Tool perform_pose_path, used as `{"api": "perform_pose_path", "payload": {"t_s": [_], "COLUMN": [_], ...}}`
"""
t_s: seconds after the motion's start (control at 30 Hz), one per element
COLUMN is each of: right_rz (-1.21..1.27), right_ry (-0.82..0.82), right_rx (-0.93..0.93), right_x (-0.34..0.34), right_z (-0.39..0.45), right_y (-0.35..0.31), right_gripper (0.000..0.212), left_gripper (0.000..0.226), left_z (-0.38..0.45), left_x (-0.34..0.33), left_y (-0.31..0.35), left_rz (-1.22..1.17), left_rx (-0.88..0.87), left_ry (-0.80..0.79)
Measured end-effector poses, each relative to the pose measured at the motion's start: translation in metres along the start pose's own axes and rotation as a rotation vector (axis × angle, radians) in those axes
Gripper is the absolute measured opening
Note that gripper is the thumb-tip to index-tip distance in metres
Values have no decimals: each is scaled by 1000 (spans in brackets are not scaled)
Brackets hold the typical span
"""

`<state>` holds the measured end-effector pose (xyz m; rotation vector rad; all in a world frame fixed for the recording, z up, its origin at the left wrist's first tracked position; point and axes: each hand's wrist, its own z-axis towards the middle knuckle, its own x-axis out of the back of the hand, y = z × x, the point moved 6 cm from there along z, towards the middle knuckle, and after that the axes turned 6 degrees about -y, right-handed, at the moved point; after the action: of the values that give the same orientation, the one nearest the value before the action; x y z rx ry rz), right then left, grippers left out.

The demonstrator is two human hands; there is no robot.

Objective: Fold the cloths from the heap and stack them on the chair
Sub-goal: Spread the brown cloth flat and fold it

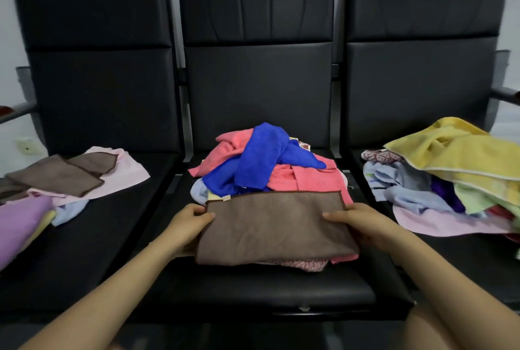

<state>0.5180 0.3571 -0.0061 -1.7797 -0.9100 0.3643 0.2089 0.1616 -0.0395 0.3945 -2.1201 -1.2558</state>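
A brown cloth [274, 227] lies folded across the front of the middle chair [267, 290]. My left hand [188, 223] grips its left edge, thumb on top. My right hand [357, 223] grips its right edge the same way. Behind the brown cloth sits a heap [261, 158] of pink and blue cloths. On the left chair [112, 223] lie folded cloths [64, 175]: brown ones on pink, with purple and pale blue ones at the left edge. A patterned pink cloth [301, 264] pokes out from under the brown one.
The right chair [450, 259] carries another pile [455, 169] with a yellow towel on top and pale blue, green and pink cloths under it. Black backrests stand behind all three seats. Metal armrests flank the row at far left and far right.
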Motion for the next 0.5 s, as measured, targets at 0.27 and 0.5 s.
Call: {"api": "perform_pose_path", "payload": {"t_s": [0.27,0.5], "right_rz": [365,247], "right_ry": [52,-78], "right_rx": [106,239], "right_x": [-41,-134], "right_z": [-16,-1], "right_y": [-52,-79], "right_gripper": [14,8], "left_gripper": [23,33], "left_z": [-20,-41], "left_x": [0,16], "left_y": [-6,3], "left_rz": [-79,-351], "left_rx": [22,12], "left_ry": [-54,80]}}
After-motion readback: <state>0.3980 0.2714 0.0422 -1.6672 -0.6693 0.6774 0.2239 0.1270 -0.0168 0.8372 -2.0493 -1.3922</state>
